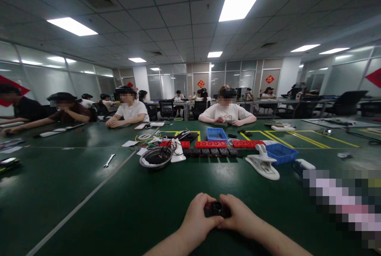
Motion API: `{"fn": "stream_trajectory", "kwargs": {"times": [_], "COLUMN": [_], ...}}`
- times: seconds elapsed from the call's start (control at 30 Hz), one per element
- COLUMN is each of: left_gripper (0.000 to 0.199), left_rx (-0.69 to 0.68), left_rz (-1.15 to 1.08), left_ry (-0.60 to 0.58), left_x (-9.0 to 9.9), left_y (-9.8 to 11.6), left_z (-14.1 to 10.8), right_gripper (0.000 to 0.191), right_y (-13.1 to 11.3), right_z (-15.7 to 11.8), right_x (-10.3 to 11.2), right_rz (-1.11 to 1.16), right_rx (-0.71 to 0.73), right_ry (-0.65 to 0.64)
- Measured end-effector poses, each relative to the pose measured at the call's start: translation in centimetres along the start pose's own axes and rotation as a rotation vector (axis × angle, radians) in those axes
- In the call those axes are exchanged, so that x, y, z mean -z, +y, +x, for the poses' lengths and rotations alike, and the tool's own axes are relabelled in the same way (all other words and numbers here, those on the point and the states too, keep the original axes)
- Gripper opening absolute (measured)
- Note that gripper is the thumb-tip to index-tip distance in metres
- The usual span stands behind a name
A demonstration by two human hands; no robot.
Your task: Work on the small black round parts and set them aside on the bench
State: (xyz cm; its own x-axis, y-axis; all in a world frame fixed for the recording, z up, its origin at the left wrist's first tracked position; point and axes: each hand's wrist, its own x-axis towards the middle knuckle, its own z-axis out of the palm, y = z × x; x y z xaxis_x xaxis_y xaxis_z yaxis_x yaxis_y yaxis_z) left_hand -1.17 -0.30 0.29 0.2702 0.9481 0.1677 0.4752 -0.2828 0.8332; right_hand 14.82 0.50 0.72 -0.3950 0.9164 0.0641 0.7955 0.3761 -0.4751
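Both my hands are close together over the near part of the green table (166, 204). Between them is a small black device with a round, lens-like ring (218, 207) facing up. My left hand (200, 218) wraps its left side, thumb along the near edge. On the opposite side, my right hand (238, 215) curls its fingers around the device. Much of its body is hidden by my fingers, so its exact kind cannot be made out.
Beyond my hands lie a metal bowl (156, 157) with black cables, red socket strips (211, 144), a white clip stand (263, 164) and a blue tray (281, 153). A wrench (109, 160) lies to the left. Across the table sits a co-worker (228, 113); several other people are around.
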Motion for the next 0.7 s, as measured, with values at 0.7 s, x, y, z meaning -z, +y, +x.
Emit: {"fn": "stream_trajectory", "kwargs": {"times": [0.7], "left_gripper": [0.033], "left_rx": [-0.16], "left_rz": [0.04], "left_ry": [-0.175], "left_x": [1.1], "left_y": [0.9], "left_z": [-0.4], "right_gripper": [0.037], "right_y": [0.3], "right_z": [-0.5], "right_x": [2.7], "right_rz": [0.286], "right_rx": [0.156], "right_ry": [-0.247]}}
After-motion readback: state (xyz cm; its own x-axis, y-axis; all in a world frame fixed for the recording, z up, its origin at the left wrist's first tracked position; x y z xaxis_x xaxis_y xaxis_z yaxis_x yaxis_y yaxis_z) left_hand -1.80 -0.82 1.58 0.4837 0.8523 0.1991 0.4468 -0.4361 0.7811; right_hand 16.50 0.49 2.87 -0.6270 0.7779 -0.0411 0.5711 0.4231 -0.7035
